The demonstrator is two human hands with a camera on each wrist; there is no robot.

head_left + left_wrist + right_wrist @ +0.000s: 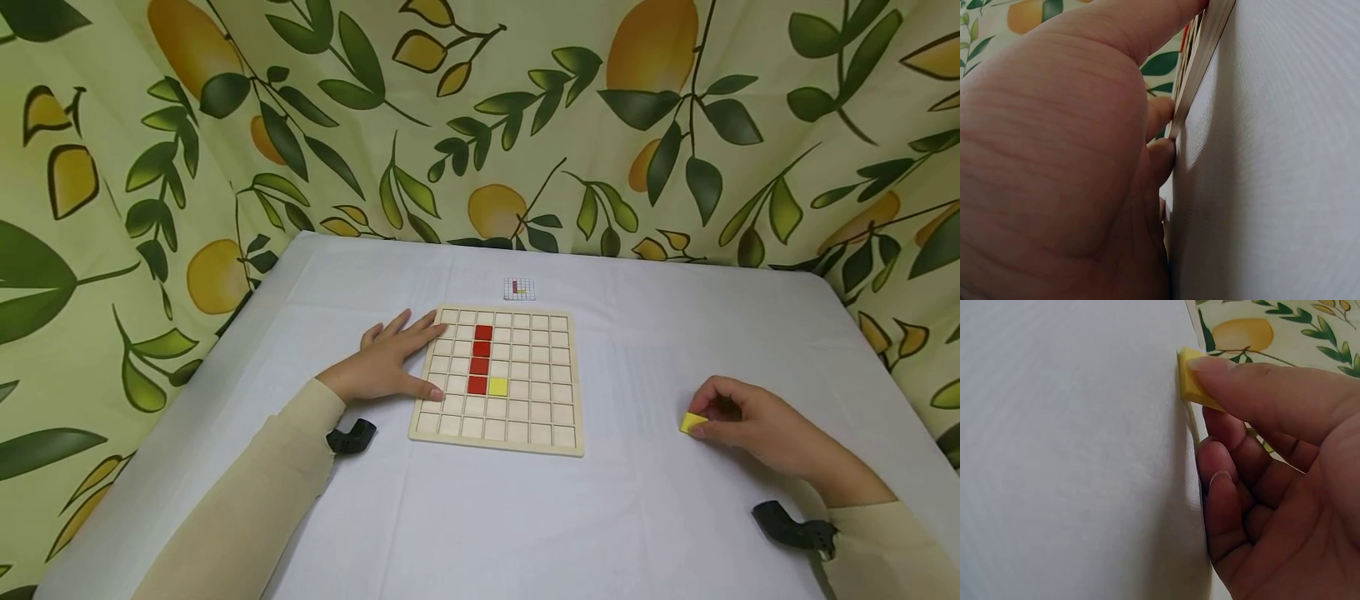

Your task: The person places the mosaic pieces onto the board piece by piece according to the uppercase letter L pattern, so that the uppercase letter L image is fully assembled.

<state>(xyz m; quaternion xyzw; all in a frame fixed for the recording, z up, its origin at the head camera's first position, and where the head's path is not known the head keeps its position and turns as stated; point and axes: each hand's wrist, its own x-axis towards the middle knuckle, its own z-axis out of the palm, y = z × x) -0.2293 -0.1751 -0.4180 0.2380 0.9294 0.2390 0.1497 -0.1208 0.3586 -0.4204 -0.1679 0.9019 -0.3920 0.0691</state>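
Note:
A wooden grid board [517, 446] lies on the white table, with a column of red square tiles [479, 366] and one yellow square tile [498, 387] set in its cells. My left hand [386, 360] rests at the board's left edge, fingers spread, thumb and a fingertip over the rim. Well to the right of the board, my right hand [757, 421] pinches another yellow tile [1192, 378] between thumb and fingers, close over the tabletop. In the right wrist view the other fingers curl loosely below that tile.
Behind the board lies a small printed card [519, 289] showing a grid with red and yellow squares. A curtain [495, 125] patterned with fruit and leaves hangs along the table's back and left side. Black straps [793, 527] sit at both wrists.

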